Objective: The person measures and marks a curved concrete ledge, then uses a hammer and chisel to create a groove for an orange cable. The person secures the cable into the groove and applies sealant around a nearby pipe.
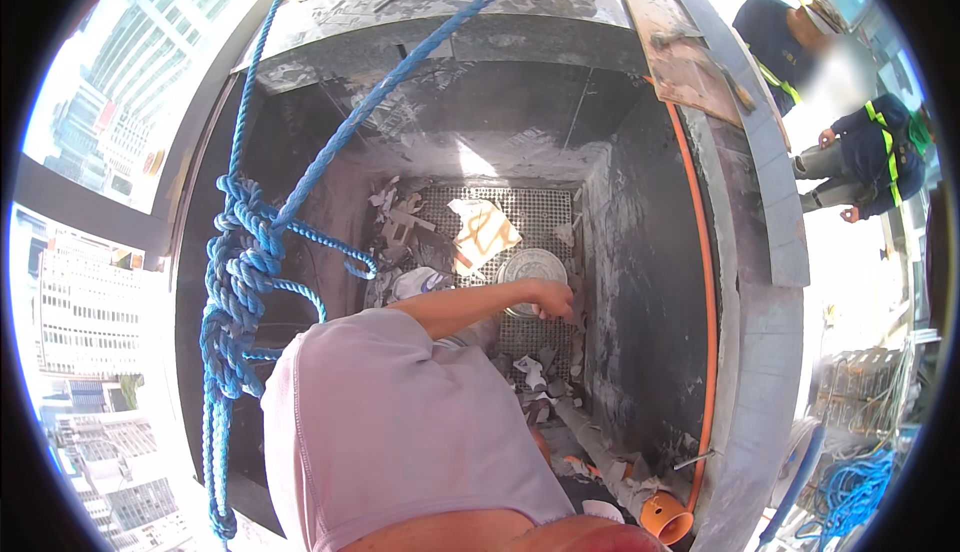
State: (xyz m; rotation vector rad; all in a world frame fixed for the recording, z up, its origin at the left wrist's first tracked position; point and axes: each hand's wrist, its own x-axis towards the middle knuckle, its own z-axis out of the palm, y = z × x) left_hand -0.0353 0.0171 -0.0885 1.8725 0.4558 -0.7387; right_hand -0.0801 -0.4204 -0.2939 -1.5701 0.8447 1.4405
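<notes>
My left arm reaches rightward across a dark-walled shaft, coming out from a pale pinkish-grey garment [410,432]. At its end my left hand [552,299] is closed, with bent fingers pointing down beside the right rim of a round pale bucket [530,264]. What the fingers hold, if anything, is too small to make out. The bucket stands on a dark grid floor [540,202]. Behind it lies a white sheet with brown marks [485,237]; to its left sits a white bag [420,283]. My right hand does not show.
Thick blue rope [240,252], heavily knotted, hangs along the left edge. An orange hose [698,222] runs down the right wall to an orange pipe end [665,518] among rubble. A hammer [738,87] rests on a board. Two people [885,157] are outside, right.
</notes>
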